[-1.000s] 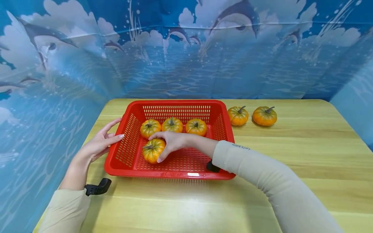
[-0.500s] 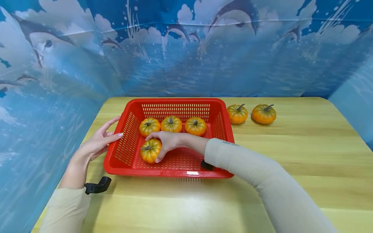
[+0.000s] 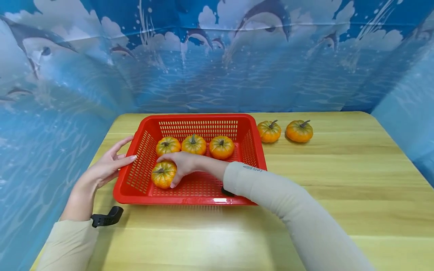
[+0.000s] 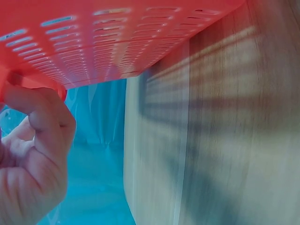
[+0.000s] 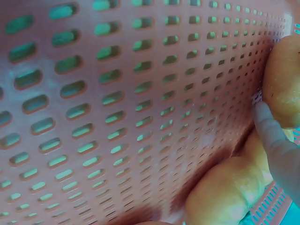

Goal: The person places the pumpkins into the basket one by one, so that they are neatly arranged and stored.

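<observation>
A red plastic basket (image 3: 190,200) with slotted walls stands on the wooden table. My left hand (image 3: 107,166) holds its left rim; in the left wrist view that hand (image 4: 40,150) has fingers curled at the rim. Inside, at front left, my right hand (image 3: 181,164) grips a small orange-green pumpkin (image 3: 162,175) from above and the right. Behind it sit three more pumpkins in a row: a left one (image 3: 167,145), a middle one (image 3: 194,144) and a right one (image 3: 222,147). The right wrist view shows part of the hand (image 5: 281,150) against a pumpkin (image 5: 283,84).
Outside the basket, a pumpkin (image 3: 269,131) sits close to its right side, and another pumpkin (image 3: 299,131) lies further right. A blue dolphin-print cloth (image 3: 210,82) hangs behind the table (image 3: 339,180).
The right hand and its pumpkin have shifted slightly left inside the basket. The whole head view has also drifted, so everything appears further left. The left hand stays on the rim.
</observation>
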Demonstrator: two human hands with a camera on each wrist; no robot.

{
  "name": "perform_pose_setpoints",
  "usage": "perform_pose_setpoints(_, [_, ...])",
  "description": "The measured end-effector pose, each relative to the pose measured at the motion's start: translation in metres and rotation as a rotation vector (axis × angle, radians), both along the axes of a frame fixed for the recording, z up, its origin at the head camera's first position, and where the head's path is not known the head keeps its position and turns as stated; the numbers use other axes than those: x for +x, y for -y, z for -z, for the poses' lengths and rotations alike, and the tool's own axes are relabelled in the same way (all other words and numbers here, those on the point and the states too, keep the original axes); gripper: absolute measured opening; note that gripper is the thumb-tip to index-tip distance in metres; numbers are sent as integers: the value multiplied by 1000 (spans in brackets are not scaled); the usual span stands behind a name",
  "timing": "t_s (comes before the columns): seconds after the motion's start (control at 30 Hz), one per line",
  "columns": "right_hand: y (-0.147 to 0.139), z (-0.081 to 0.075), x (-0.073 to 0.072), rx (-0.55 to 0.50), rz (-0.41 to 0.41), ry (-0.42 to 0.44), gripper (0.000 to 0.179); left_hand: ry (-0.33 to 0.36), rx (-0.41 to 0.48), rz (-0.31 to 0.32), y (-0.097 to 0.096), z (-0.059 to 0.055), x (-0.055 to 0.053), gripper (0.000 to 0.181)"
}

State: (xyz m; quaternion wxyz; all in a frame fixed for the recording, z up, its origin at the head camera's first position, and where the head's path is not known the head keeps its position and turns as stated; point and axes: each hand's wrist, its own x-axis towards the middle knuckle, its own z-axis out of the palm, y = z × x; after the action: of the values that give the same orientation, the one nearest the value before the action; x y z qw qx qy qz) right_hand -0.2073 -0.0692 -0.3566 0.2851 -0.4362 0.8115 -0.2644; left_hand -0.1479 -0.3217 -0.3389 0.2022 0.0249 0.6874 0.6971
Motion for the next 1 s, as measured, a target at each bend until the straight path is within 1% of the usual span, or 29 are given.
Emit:
perform_pose_setpoints(0.07, [1, -1, -1, 1, 5, 15, 84, 1, 2, -3, 0, -1, 0, 73])
perform_pose_setpoints(0.17, [0, -3, -1, -27, 4, 52, 85, 3, -1, -9, 0, -3, 1, 73])
perform_pose_setpoints(0.33, [-7, -7, -3, -80, 6, 107, 77, 17, -16, -21, 0, -3, 2, 72])
perform_pose_setpoints(0.43, [-14, -11, -4, -87, 13, 105, 73, 20, -17, -22, -1, -1, 2, 72])
perform_pose_setpoints(0.57, [-22, -22, -7, -105, 6, 106, 72, 16, -7, -32, 0, 0, 3, 71])
perform_pose_setpoints(0.67, [-30, -31, -9, -144, 17, 170, 71, 8, 4, -32, 0, 1, 5, 71])
perform_pose_setpoints(0.8, [-46, -45, -11, -205, 60, 272, 69, 0, 11, -20, 0, 2, 5, 71])
perform_pose_setpoints(0.93, [-64, -59, -13, -262, 94, 313, 66, 0, 10, -15, -1, 2, 3, 71])
perform_pose_setpoints(1.0, [-73, -66, -13, -283, 110, 310, 64, -3, 9, -13, -2, 2, 2, 71])
